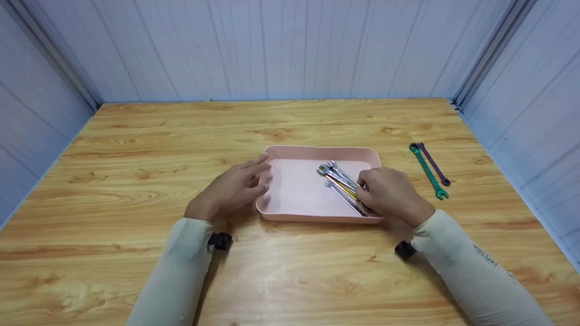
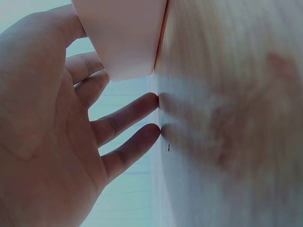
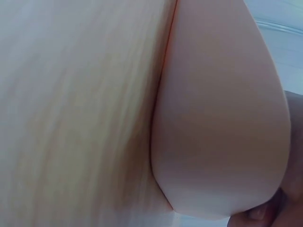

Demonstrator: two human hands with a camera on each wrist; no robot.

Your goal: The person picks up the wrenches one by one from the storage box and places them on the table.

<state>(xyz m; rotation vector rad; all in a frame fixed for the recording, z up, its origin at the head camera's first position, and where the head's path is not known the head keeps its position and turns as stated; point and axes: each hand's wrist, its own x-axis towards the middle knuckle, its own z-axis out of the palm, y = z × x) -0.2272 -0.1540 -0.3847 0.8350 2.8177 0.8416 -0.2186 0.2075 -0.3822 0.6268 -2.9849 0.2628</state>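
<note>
A pink tray (image 1: 317,150) lies on the wooden table (image 1: 181,136) in the head view. A bundle of several wrenches (image 1: 337,174), silver and one yellow, lies slanted in its right half. My right hand (image 1: 376,190) reaches over the tray's near right corner, its fingers curled round the near ends of the wrenches. My left hand (image 1: 247,181) sits at the tray's left wall with its fingers relaxed. In the left wrist view that hand (image 2: 42,132) is spread, two fingertips (image 2: 149,101) touching the table beside the tray corner (image 2: 123,38). The right wrist view is filled by the tray's outer wall (image 3: 218,118).
A green wrench (image 1: 428,172) and a purple wrench (image 1: 434,165) lie side by side on the table, right of the tray. Pale panel walls (image 1: 290,45) close in the table at the back and on both sides.
</note>
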